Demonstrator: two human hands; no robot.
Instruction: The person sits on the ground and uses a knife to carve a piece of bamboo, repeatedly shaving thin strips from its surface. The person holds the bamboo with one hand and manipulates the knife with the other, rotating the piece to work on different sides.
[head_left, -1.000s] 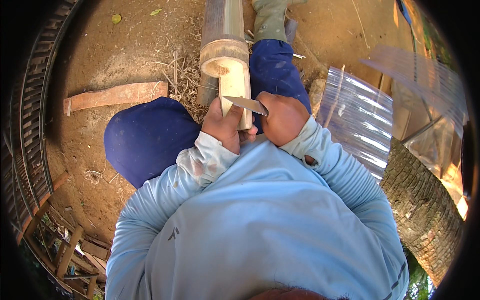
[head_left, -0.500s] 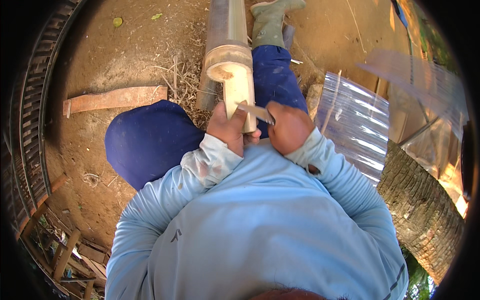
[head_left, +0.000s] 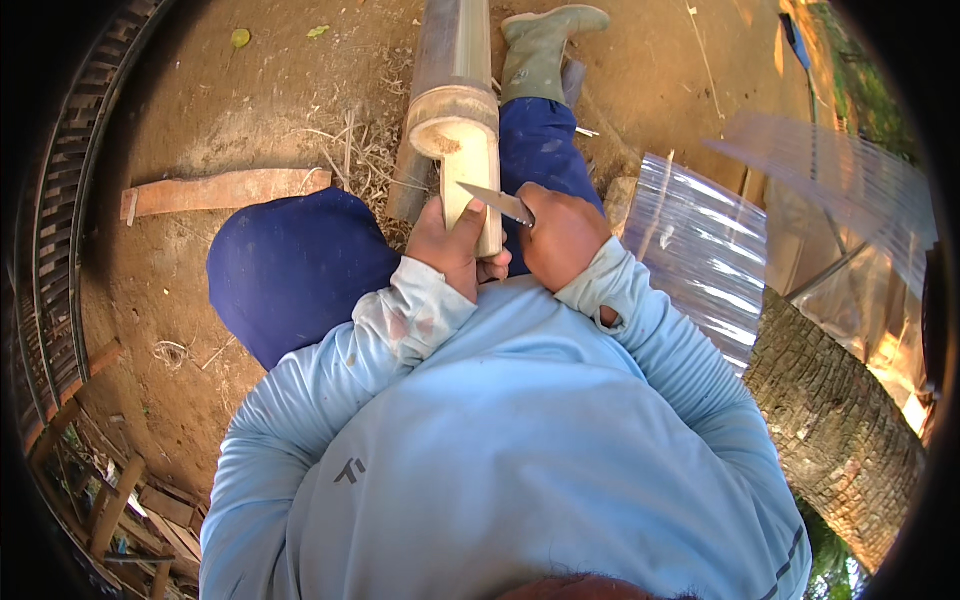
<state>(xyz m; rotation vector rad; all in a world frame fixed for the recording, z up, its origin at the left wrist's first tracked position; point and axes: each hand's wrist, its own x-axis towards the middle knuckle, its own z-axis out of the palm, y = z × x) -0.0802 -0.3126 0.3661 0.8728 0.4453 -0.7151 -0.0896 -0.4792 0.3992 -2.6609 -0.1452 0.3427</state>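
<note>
A thick bamboo pole (head_left: pixel 452 50) runs away from me, its near end cut down to a pale flat tongue below a ringed node. My left hand (head_left: pixel 449 245) grips the tip of this tongue, thumb on top and fingers curled beneath. In my right hand (head_left: pixel 563 238) is a knife (head_left: pixel 498 203), its handle hidden inside the closed fist. The blade points left and lies across the tongue just above my left thumb; whether its edge touches the bamboo I cannot tell.
Shavings (head_left: pixel 375 150) litter the brown dirt left of the pole. A flat wooden strip (head_left: pixel 230 192) lies farther left. Clear corrugated sheets (head_left: pixel 695 255) and a rough trunk (head_left: pixel 835 420) are at my right. My booted leg (head_left: pixel 530 65) stretches forward beside the pole.
My right hand has shifted slightly left and up, turning the knife so its blade shows more broadly and reaches farther across the bamboo. The left hand keeps its grip.
</note>
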